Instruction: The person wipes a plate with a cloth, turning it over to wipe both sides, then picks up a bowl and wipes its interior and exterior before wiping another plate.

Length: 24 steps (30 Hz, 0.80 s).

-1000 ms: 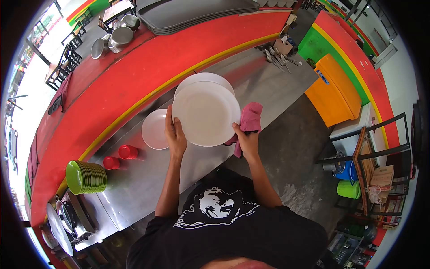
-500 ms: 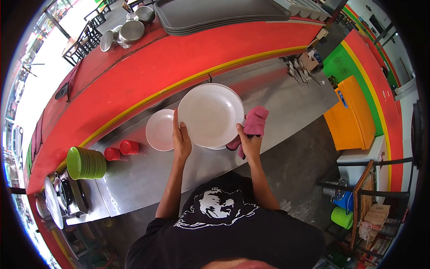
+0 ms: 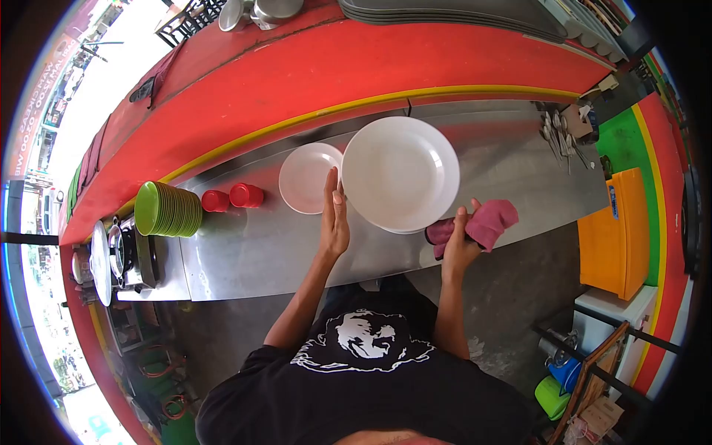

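A large white plate point(image 3: 400, 175) lies on the steel counter, with another rim showing just under its lower edge. My left hand point(image 3: 336, 226) is beside its left edge, open, fingers stretched upward and nothing held. That hand's fingertips overlap the right edge of a smaller white plate point(image 3: 308, 178). Below and right of the large plate, my right hand point(image 3: 461, 248) is closed around a bunched pink cloth point(image 3: 495, 222), part of which sticks out on the left toward the plate.
On the steel counter point(image 3: 245, 259), a green stack of dishes point(image 3: 167, 210) and two red cups point(image 3: 231, 199) stand to the left. Spoons and forks point(image 3: 561, 137) lie at the far right. A red ledge point(image 3: 311, 70) with grey trays point(image 3: 460, 18) runs behind.
Both hands have let go of the large plate and drawn back toward me; it now rests lower. My right hand keeps the cloth. The whole view has shifted.
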Tool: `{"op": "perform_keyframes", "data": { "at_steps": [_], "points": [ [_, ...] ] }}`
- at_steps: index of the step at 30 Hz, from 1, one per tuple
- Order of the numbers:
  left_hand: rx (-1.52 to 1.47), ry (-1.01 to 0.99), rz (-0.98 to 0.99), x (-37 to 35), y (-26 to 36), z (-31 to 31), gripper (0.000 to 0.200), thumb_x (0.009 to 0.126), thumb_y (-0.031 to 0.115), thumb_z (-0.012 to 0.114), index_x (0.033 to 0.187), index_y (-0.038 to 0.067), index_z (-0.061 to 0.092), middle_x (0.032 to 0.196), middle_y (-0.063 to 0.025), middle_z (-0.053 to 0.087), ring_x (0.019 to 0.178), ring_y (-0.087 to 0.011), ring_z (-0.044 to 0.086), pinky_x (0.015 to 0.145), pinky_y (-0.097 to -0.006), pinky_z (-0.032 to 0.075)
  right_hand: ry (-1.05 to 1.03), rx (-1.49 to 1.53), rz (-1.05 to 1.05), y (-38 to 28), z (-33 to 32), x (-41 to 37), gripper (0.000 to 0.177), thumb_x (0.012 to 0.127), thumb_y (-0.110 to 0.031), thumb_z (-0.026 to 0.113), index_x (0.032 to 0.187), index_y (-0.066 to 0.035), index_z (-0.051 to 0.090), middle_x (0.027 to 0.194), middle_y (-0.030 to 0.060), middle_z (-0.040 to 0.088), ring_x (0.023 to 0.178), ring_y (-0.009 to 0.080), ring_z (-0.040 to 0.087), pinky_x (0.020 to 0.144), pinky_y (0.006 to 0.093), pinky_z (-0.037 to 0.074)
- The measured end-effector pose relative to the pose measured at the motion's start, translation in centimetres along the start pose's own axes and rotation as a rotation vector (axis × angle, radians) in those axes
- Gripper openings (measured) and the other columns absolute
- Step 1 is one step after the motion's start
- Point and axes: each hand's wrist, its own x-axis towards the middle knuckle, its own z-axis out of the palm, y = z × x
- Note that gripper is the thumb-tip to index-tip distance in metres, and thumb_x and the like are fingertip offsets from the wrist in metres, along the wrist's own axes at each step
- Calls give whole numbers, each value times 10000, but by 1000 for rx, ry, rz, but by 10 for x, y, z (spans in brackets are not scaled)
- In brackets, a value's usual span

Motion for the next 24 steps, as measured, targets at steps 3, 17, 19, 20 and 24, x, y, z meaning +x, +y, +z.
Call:
{"op": "perform_keyframes", "data": {
  "at_steps": [3,17,19,20,24],
  "points": [
    [-10,27,-32,-8,-16,-22,645,1099,406,314,1589,11,173,1617,-218,265,1502,-337,253,1212,-418,222,-87,66,-195,-3,-10,-28,496,950,-162,693,1358,36,492,952,22,577,878,96,545,837,257,462],
    [466,143,-96,9,-161,-146,762,1062,498,390,1572,-28,184,1621,-282,201,1513,-428,182,1218,-480,205,-497,-17,251,102,163,-171,268,962,-232,683,1060,3,600,944,50,668,843,146,627,773,317,485],
    [575,158,-64,20,-189,-157,785,1039,451,482,1570,-37,172,1614,-304,193,1505,-467,171,1214,-507,204,-491,-169,357,120,185,-167,285,961,-270,685,1025,-1,614,876,83,667,801,192,635,741,350,483],
    [583,174,-28,30,-203,-163,799,1023,418,526,1568,-42,165,1611,-312,191,1499,-482,169,1212,-518,205,-488,-221,347,125,197,-161,320,960,-291,683,1056,6,614,855,122,664,800,243,647,745,384,486],
    [553,114,-37,59,-236,-189,837,971,314,623,1558,-58,157,1588,-345,208,1479,-516,188,1207,-536,214,-328,-331,7,187,237,-144,411,917,-364,715,1032,24,642,827,203,678,828,429,657,747,469,498]
  ]
}}
